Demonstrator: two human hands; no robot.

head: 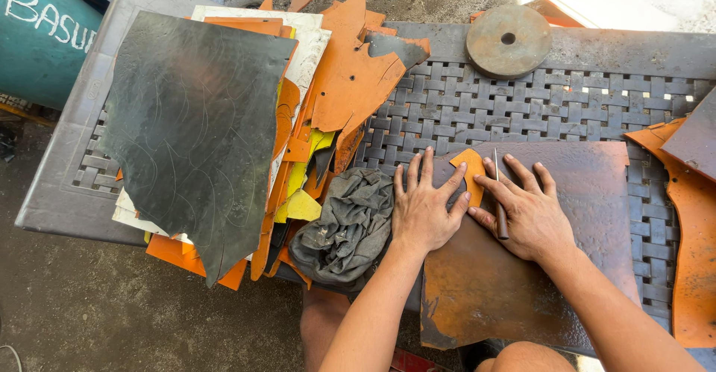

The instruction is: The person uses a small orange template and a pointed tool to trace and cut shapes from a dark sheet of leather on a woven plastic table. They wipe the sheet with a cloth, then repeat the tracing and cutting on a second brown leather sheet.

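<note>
Knees: the person's bare knees show at the near edge, under the table.
Brown sheet (522,282): a big flat piece of brown leather lies on the table, right in front of the person. Its near edge hangs over the table's side.
Left hand (424,209): it lies flat on the brown sheet with the fingers spread apart. The fingertips press down the left side of the orange shape. It grips nothing.
Right hand (528,211): it rests on the brown sheet, just right of the orange shape. The fingers are closed on a thin tool.
Thin tool (500,200): a slim stick with a dark handle and a thin metal tip. The tip points far, along the right edge of the orange shape.
Orange shape (471,172): a small orange cut-out lies on the brown sheet between the two hands.
Grey rag (347,226): a crumpled cloth sits just left of the left hand.
Table (522,103): grey plastic with a woven top.
Orange strip (690,252): a long orange piece lies at the right edge.
Pile (328,96): orange, yellow and white scraps are heaped on the left.
Black sheet (194,126): a big dark piece lies on top of the pile.
Round disc (509,41): a rusty metal disc with a hole sits at the far edge.
Green barrel (41,36): it stands far left, beside the table.
</note>
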